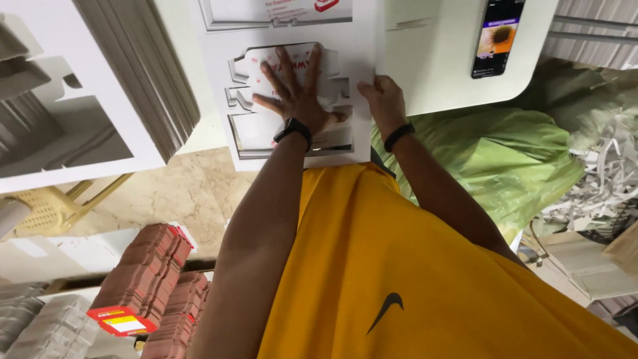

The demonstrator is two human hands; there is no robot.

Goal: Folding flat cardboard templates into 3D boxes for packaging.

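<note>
Left hand [299, 93] spread flat, pressing the die-cut blank [292, 100] directly beneath it, long axis running away; right hand [382, 100] pinches the sheet edge [372, 46] alongside

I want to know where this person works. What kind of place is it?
Probably a small box-making or print-finishing workshop: die-cut card sheets under the hands, stacks of flat red cartons, and a heap of paper trimmings.

We list: white table [438, 73], top of view; beige marble floor [193, 189], lower left of the hands; yellow plastic chair [50, 206], far left; green sack [512, 156] and paper shreds [608, 179], right.
</note>
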